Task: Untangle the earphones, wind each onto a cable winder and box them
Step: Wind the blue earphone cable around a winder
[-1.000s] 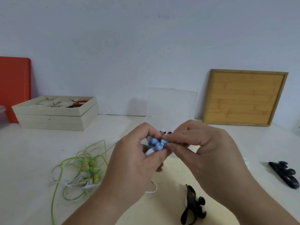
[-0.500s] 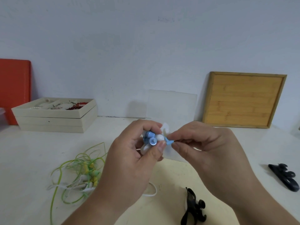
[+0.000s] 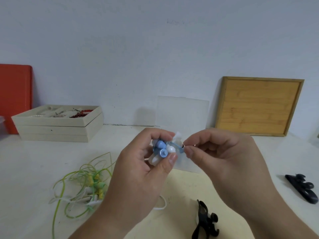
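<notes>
Earphones, the blue pair, sat bunched in my left hand, thumb and fingers curled round the buds and something white I could not identify. My right hand pinched the blue cable end just right of that bundle, so the free strand ran short, left to right, between both hands. I judged the next pull should go rightward, away from the left hand. The green tangle lay below-left of the left hand; one black winder below the right wrist, a second winder further right.

Looks like craft desk w/ bead trays, bamboo board.
</notes>
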`<state>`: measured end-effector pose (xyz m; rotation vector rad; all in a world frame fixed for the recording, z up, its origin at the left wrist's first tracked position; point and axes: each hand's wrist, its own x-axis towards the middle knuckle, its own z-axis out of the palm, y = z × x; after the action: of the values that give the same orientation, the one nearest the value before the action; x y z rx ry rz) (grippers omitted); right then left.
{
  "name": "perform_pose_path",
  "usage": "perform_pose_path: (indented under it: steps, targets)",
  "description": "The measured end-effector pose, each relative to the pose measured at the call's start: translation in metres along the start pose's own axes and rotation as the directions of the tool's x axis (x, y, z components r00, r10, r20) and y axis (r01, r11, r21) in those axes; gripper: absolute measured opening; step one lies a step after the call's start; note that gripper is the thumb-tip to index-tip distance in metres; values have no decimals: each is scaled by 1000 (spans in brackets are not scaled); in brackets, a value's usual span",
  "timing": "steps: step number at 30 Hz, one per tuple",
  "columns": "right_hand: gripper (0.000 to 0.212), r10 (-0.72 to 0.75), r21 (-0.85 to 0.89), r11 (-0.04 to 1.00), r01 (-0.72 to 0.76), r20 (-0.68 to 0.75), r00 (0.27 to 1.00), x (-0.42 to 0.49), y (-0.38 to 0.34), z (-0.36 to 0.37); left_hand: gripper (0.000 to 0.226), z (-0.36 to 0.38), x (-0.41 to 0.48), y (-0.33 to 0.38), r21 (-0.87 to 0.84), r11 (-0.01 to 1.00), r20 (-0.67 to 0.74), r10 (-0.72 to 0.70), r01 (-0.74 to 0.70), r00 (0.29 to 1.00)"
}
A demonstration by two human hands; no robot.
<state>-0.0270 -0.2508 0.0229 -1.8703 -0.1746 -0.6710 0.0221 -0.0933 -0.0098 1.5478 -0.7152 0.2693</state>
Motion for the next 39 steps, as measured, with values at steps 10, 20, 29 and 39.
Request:
perform_pose_path:
  steps: [10, 20, 29, 39]
  targets:
    - [12, 43, 150, 987, -61, 122, 992, 1, -4, 1, 28, 0, 1, -8, 226, 968, 12, 112, -112, 994]
    - [15, -43, -2, 999, 43, 109, 993, -2, -2, 5, 17, 0, 1, -8, 175, 983, 12, 47, -49, 999]
    - [17, -213, -180, 957, 229, 104, 972, -8, 0, 16, 22, 0, 1, -3, 556, 803, -9, 265, -215, 964]
    - [15, -278, -218, 933, 287, 75, 958, -8, 0, 17, 28, 0, -1, -7, 588, 780, -129, 355, -217, 926]
